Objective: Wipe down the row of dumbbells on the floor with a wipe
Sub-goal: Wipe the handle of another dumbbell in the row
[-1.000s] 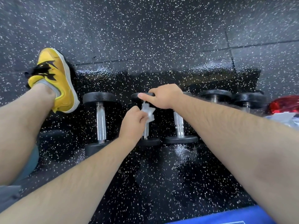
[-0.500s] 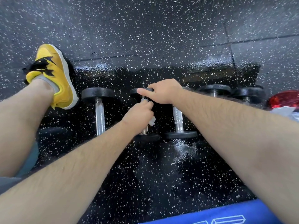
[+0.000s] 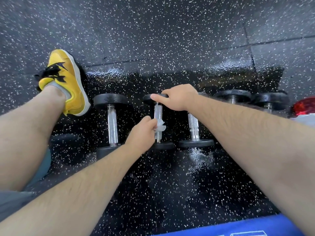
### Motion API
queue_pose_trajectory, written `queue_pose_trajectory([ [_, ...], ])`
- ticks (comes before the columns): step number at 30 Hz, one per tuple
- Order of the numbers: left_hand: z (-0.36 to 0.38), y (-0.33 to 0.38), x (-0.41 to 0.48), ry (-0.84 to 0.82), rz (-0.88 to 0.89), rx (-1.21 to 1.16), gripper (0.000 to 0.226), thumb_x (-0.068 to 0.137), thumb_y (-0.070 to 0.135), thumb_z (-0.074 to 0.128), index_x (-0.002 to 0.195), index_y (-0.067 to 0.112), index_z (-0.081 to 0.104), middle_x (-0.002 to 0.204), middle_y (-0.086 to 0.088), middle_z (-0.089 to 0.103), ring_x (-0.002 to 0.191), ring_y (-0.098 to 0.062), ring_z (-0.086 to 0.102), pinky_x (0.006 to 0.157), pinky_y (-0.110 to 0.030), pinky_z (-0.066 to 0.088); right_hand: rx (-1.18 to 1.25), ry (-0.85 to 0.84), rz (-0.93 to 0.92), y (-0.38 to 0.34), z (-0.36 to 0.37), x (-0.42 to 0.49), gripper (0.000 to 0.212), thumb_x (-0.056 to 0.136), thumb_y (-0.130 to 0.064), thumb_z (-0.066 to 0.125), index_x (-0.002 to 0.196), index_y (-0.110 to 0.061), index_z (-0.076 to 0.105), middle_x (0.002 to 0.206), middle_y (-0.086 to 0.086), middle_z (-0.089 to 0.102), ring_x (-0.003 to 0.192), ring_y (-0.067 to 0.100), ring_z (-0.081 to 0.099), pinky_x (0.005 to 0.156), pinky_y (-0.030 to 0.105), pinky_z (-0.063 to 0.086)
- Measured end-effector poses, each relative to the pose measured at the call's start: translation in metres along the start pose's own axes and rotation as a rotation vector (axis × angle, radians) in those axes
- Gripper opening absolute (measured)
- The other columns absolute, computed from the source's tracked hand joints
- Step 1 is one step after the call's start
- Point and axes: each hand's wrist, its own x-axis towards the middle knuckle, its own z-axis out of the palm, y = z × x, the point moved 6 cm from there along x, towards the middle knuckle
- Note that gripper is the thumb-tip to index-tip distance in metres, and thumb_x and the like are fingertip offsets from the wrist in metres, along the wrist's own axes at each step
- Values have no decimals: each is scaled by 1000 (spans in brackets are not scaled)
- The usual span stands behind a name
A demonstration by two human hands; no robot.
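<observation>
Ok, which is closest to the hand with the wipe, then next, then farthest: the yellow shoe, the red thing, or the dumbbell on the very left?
From the left hand, which holds the wipe:
1. Leftmost dumbbell, just to its left.
2. Yellow shoe, farther left and back.
3. Red thing, far right end of the row.

A crumpled white wipe (image 3: 160, 126) is pinched by the left hand (image 3: 141, 132) against the knurled handle of the second dumbbell (image 3: 158, 111); its far head is gripped by the right hand (image 3: 181, 97); the leftmost dumbbell (image 3: 112, 123) is flanked by a yellow shoe (image 3: 68, 82); a blue mat (image 3: 238, 227) is seen at the speckled floor's (image 3: 162, 31) near edge.
</observation>
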Motion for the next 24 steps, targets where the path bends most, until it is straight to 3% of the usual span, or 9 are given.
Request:
queue_pose_trajectory([
  [3,-7,-4,9,25,-60,-103,16,95,2,52,83,11,58,91,2,50,79,-22,53,68,-34,46,-11,2,0,1,0,0,96,77,-92,-3,135,-42,55,118,-7,68,112,21,62,78,36,45],
  [5,-14,-12,16,129,-219,-245,16,94,6,55,80,13,58,88,3,54,78,-16,52,65,-26,42,-19,0,0,0,0,0,95,78,-92,-2,134,-42,55,117,-7,68,112,21,62,78,36,45],
  [7,-9,-19,18,163,-382,-366,12,93,8,58,83,12,61,84,3,58,72,-14,51,60,-27,41,-18,-2,-1,0,1,0,94,78,-91,-1,132,-41,57,113,-8,68,111,21,62,76,35,43],
  [14,-5,-33,20,-71,-495,-337,18,91,4,63,76,14,62,71,1,62,53,-11,51,49,-24,42,-9,-11,-2,0,-1,-1,100,76,-92,-4,139,-39,53,110,-8,67,113,21,62,81,37,47],
  [16,-1,-38,23,-33,-561,-449,18,86,-3,61,75,11,63,71,-3,64,58,-15,58,56,-31,53,-11,-15,-1,0,-1,-1,100,77,-92,-4,140,-39,52,118,-6,68,116,21,61,81,37,46],
  [17,2,-42,24,5,-596,-536,17,82,-6,59,76,8,65,74,-8,67,65,-21,64,68,-40,60,-15,-19,-1,0,-1,-2,99,77,-91,-4,141,-38,52,120,-6,67,116,21,61,81,37,46],
  [20,14,-50,27,54,-664,-718,20,72,-13,52,75,2,64,77,-14,69,77,-28,66,84,-56,60,-22,-20,6,0,1,-2,100,77,-91,-4,139,-39,54,112,-7,68,111,20,62,77,36,45],
  [22,23,-52,23,-46,-671,-712,25,75,-14,52,68,8,60,73,-11,64,75,-26,63,83,-48,61,-22,-32,12,-1,1,0,102,74,-93,-6,136,-39,56,97,-8,64,106,20,63,77,36,46],
  [24,28,-52,14,-181,-648,-600,27,74,-12,56,64,13,55,69,-11,56,70,-23,54,70,-34,52,-19,-41,16,-1,2,0,103,73,-93,-7,133,-40,57,90,-11,59,103,20,64,81,37,48],
])
